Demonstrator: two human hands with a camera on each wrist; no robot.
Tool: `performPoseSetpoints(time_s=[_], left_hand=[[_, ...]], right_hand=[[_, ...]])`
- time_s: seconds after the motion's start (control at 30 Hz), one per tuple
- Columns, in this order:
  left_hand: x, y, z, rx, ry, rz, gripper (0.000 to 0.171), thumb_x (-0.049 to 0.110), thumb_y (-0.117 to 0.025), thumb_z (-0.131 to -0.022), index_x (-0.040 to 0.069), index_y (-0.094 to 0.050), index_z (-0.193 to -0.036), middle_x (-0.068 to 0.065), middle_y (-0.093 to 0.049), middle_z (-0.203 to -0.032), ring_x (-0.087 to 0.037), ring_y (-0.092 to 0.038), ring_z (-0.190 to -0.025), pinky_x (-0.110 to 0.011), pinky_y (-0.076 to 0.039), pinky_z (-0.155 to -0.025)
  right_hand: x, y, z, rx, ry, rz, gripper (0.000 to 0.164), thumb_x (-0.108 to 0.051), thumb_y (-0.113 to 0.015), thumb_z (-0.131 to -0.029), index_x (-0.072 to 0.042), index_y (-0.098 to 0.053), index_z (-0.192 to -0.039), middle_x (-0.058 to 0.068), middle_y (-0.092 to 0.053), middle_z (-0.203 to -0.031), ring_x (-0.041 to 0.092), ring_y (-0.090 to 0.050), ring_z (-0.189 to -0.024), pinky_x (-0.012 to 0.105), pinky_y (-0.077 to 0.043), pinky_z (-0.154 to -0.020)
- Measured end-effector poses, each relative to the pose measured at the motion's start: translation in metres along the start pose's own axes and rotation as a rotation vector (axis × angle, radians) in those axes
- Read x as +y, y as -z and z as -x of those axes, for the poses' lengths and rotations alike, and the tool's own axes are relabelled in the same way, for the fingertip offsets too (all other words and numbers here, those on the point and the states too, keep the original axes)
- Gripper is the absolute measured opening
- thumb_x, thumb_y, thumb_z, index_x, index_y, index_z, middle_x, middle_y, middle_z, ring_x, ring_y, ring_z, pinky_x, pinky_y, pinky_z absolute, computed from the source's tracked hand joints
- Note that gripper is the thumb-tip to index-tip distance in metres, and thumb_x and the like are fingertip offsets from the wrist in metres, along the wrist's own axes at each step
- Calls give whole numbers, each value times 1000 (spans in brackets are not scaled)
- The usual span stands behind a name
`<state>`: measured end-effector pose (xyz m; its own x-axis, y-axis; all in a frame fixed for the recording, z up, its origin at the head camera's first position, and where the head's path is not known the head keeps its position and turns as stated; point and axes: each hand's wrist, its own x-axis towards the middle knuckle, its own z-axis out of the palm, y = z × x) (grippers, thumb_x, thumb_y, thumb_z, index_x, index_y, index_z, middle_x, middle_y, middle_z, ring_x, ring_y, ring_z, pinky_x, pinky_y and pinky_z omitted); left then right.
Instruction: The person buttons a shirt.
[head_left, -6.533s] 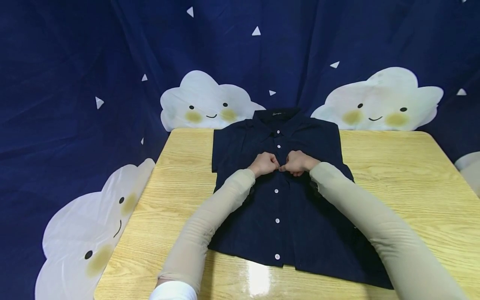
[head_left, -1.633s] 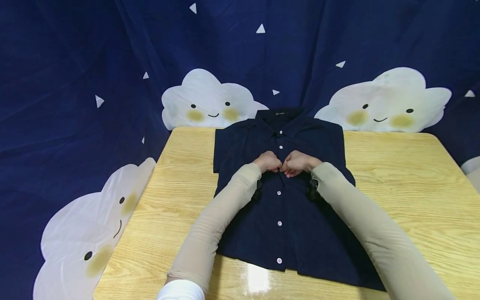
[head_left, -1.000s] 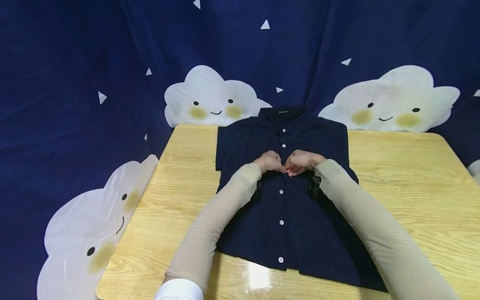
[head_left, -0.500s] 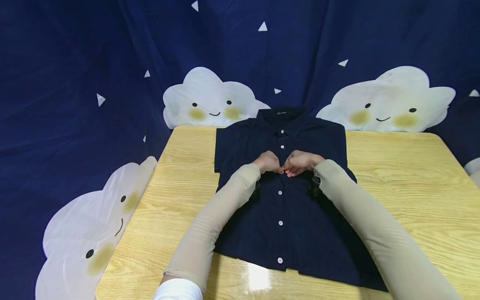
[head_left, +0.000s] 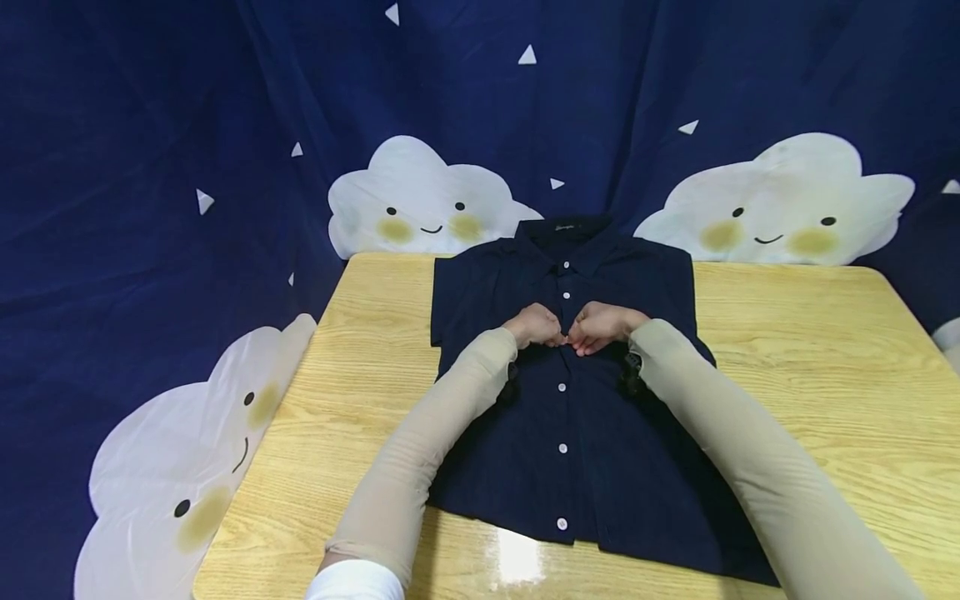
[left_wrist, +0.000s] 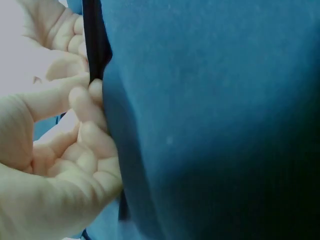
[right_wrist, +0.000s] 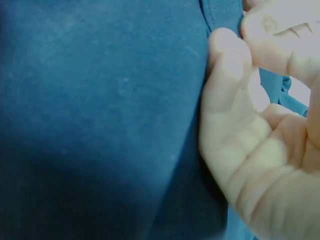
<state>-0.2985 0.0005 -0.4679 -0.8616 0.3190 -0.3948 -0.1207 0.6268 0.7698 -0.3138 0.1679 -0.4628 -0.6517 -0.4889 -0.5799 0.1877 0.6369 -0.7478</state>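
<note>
A dark navy short-sleeved shirt [head_left: 510,442] lies front up, its collar at the far side. White buttons run down its middle, such as one button [head_left: 562,387] just below the hands. Both hands meet at the front edge, at chest height. My left hand [head_left: 536,325] pinches the cloth there with curled fingers, as the left wrist view shows up close. Fingertip to fingertip with it, my right hand [head_left: 602,327] pinches the placket [right_wrist: 220,14] between thumb and fingers. Whatever button lies between the fingertips is hidden.
A light wooden table [head_left: 817,358] carries the shirt and extends to both sides of it. Behind and to the left hangs a dark blue curtain [head_left: 150,100] printed with white clouds and triangles. Glare shines off the table's near edge.
Both hands have stayed at the same place on the shirt front, with small shifts of the fingertips. The whole view has shifted slightly; the shirt lies as before.
</note>
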Motion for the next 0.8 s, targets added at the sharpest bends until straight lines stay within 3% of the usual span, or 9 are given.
performPoseSetpoints(time_s=[0.23,0.53,0.8], left_hand=[[0,1,3,7,-18,13,13,1,-65,-83,3,-69,-71,-3,-63,-65,-13,-57,-60,-22,-44,-56],[1,0,2,22,11,-32,13,4,-68,-82,5,-68,-69,-3,-62,-63,-13,-56,-58,-23,-42,-55],[-2,-1,2,34,-11,-40,16,3,-68,-82,5,-68,-66,-2,-62,-61,-11,-56,-57,-22,-43,-56]], right_hand=[[0,-3,-2,38,1,16,14,-7,-53,-88,1,-60,-79,5,-60,-70,12,-63,-64,26,-53,-63],[3,-2,-2,28,9,-22,13,-3,-51,-88,4,-62,-86,5,-60,-70,11,-63,-64,25,-52,-63],[1,-4,-1,69,-16,-25,12,-6,-56,-87,5,-61,-88,6,-60,-71,12,-63,-64,26,-53,-62]])
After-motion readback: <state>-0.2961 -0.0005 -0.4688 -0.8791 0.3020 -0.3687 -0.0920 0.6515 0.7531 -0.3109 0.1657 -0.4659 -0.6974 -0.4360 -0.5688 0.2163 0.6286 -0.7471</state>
